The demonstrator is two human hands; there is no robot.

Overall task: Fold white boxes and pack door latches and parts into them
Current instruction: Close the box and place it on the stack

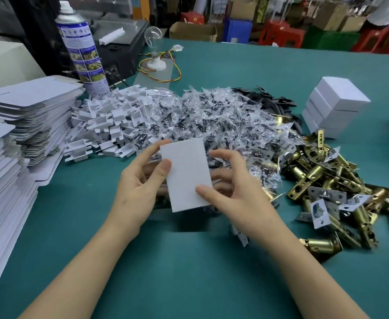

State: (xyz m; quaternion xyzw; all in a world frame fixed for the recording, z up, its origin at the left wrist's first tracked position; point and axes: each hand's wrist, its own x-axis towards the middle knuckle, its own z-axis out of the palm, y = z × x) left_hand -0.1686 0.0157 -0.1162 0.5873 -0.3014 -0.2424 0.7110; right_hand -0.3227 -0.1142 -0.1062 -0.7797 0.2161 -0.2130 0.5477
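Head view looks down on a white box held in the air over the green table, just in front of the heap of bagged screws, with the brass latches piled to its right. Only one flat face of the box shows, so whether its end flaps are tucked, or anything is inside yet, cannot be told from here.

The likely trouble is a loose flap. If the box tips end-down while a flap is untucked, a latch or screw bag could slide out into the heaps below. Pressing too hard on the thin card could also dent the face, and a light pinch on a smooth side may let the box slip.

The left hand pinches the box's left edge, thumb on the front face and fingers curled behind. The right hand pinches the lower right corner the same way, its upper fingers spread loosely past the edge. Finished boxes stand stacked at far right.
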